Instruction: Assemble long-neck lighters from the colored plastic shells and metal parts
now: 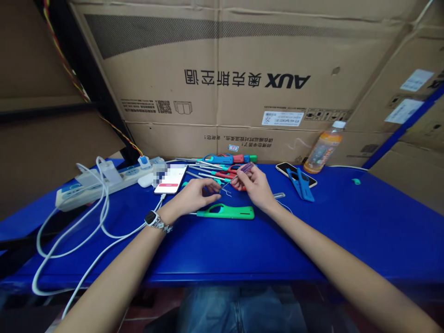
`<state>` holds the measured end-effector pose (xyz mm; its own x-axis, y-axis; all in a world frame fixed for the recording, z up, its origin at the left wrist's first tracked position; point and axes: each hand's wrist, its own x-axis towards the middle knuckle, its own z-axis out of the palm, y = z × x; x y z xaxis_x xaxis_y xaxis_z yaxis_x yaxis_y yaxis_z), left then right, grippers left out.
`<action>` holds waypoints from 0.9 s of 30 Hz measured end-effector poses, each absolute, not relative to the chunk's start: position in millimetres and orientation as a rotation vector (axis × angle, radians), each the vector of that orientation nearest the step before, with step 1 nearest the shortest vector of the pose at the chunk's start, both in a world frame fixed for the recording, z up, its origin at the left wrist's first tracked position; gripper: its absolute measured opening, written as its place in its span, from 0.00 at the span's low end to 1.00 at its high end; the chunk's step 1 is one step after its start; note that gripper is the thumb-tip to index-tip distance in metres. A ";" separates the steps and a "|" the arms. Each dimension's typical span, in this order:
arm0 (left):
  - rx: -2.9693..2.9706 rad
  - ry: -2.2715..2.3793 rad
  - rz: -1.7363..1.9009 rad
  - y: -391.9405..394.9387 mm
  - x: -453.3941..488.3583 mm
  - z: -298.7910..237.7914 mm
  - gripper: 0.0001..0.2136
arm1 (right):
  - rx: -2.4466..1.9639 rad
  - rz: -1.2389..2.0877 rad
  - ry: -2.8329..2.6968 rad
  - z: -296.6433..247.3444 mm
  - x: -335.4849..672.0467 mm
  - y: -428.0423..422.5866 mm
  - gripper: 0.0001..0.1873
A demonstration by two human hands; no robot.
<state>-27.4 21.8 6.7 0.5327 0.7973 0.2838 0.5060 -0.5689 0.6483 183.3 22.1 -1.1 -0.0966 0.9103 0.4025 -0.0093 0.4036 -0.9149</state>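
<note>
My right hand (255,185) is closed round a small screwdriver with a purple handle (247,168), its thin shaft pointing down and left. The tip meets my left hand (196,194), whose fingers pinch something small I cannot make out. A watch (152,218) sits on my left wrist. Just in front of both hands lies a green lighter-shaped tool (229,212) on the blue table (243,249). Behind the hands lies a heap of similar long tools in blue, red and green (222,164).
A phone (170,179) with a lit screen lies at left beside a white power strip (104,181) with white cables trailing off the front edge. A second phone and blue tool parts (301,182) lie at right, near an orange drink bottle (324,148). Cardboard boxes (243,69) stand behind.
</note>
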 end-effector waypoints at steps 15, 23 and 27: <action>2.038 1.143 0.820 19.2 -15.0 -2.6 0.15 | -0.835 0.906 -1.511 2.2 183.1 13.2 0.21; 1.775 1.051 0.912 26.9 -15.3 -9.0 0.13 | -0.807 0.883 -1.463 6.3 185.7 12.2 0.20; 1.695 1.016 0.926 24.7 -14.2 -5.9 0.11 | -0.813 0.891 -1.447 5.8 185.7 11.8 0.21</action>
